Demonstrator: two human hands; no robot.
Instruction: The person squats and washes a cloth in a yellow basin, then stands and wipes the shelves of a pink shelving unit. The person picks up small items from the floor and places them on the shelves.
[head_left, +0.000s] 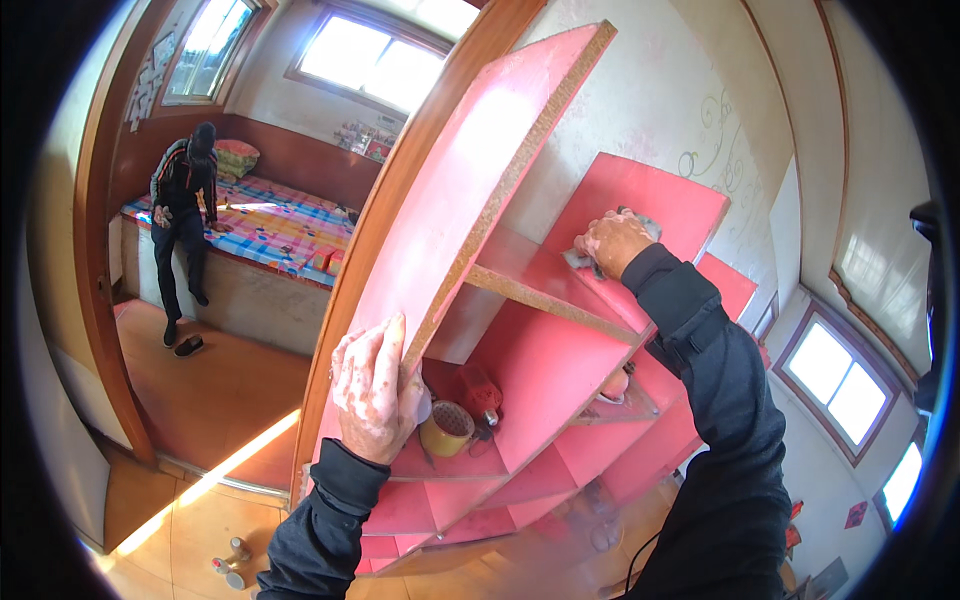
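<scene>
My left hand (375, 386) grips the front edge of an upright pink shelf panel (480, 150), whose bare chipboard edge shows. My right hand (616, 241) presses a grey cloth (577, 258) against another pink panel (637, 191) farther right; part of the cloth is hidden under the fingers. Between the hands runs a pink shelf board (551, 289). In the compartment beside my left hand are a roll of tape (446, 429) and a red object with a metal tip (480, 391), perhaps a power tool. My left palm and thumb are partly hidden.
Lower pink shelves (536, 480) step down to the right, one holding a small dish (615, 390). Through the wooden doorway (409, 202), a person (184, 202) sits on the edge of a raised bed (262, 225). Several small containers (236, 555) stand on the tiled floor (195, 517).
</scene>
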